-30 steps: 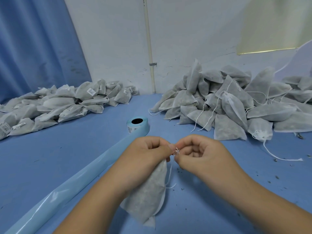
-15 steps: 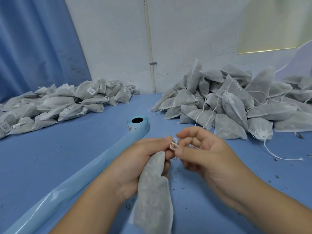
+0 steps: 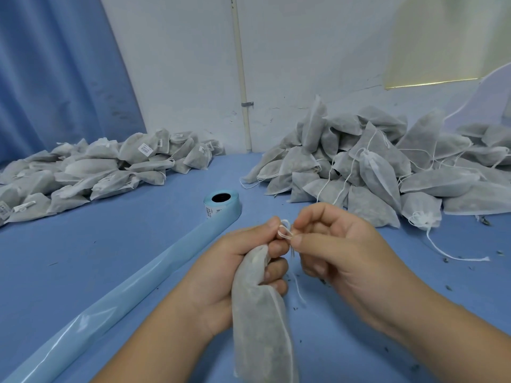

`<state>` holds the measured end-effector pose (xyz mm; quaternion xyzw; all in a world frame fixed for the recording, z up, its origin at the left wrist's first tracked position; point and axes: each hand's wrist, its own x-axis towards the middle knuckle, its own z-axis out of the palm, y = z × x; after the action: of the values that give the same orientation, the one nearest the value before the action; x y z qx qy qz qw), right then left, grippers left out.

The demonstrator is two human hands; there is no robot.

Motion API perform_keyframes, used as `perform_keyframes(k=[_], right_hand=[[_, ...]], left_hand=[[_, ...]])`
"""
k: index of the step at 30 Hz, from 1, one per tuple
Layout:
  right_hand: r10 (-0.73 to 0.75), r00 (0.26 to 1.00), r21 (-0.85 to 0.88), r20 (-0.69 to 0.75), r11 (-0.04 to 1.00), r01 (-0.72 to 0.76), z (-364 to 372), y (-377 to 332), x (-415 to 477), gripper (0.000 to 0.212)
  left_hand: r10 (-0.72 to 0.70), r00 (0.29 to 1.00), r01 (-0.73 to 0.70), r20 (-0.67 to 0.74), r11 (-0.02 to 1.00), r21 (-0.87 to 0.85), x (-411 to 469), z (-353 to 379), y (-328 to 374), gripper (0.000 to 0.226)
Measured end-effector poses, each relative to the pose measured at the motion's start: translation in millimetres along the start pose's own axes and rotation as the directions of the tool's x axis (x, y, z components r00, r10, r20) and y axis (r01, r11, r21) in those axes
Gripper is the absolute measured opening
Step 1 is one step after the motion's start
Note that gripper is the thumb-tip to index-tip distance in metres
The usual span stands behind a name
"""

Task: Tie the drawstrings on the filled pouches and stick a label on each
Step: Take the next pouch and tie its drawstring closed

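A filled grey mesh pouch (image 3: pixel 260 324) hangs from my left hand (image 3: pixel 235 266), which grips its gathered neck. Its white drawstring (image 3: pixel 284 230) forms a small loop between the fingertips of both hands. My right hand (image 3: pixel 334 250) pinches that drawstring just right of the neck, and a loose string end trails below it. The blue label roll (image 3: pixel 222 205) lies on the table beyond my left hand, with its backing strip (image 3: pixel 116 302) running toward the lower left.
A heap of untied pouches (image 3: pixel 373 167) with loose strings fills the right back of the blue table (image 3: pixel 96 244). A pile of labelled pouches (image 3: pixel 91 167) lies at the left, by a blue curtain (image 3: pixel 55 73). Dark crumbs dot the table near my right hand.
My left hand has shifted from pinching the string to gripping the pouch neck, and the pouch has swung upright. My right hand's fingers have opened out around the string loop.
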<state>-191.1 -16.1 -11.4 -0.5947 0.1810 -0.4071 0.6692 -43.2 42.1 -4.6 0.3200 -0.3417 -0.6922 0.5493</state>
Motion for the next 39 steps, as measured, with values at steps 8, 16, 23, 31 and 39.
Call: perform_keyframes(k=[8, 16, 23, 31, 39], right_hand=[[-0.205, 0.976, -0.289, -0.078, 0.941, 0.175, 5, -4, -11, 0.004], [-0.198, 0.975, -0.400, -0.100, 0.906, 0.143, 4, -1, -7, 0.007], [-0.071, 0.995, -0.389, -0.066, 0.920, 0.040, -2, -4, -2, 0.011], [0.068, 0.993, -0.042, 0.100, 0.997, -0.064, -5, -4, 0, 0.011], [-0.030, 0.998, -0.173, 0.049, 0.984, 0.038, -4, -8, 0, 0.013]], left_hand=[[0.279, 0.942, -0.199, -0.188, 0.913, 0.356, -1, 1, -1, 0.020], [0.372, 0.922, -0.262, -0.105, 0.800, 0.539, -2, 3, -6, 0.025], [0.394, 0.902, -0.205, -0.175, 0.749, 0.631, 0, -4, -3, 0.019], [0.010, 1.000, -0.011, 0.009, 0.997, 0.076, 0, -1, -2, 0.019], [0.011, 1.000, -0.010, 0.019, 0.997, -0.082, 2, 5, -11, 0.018]])
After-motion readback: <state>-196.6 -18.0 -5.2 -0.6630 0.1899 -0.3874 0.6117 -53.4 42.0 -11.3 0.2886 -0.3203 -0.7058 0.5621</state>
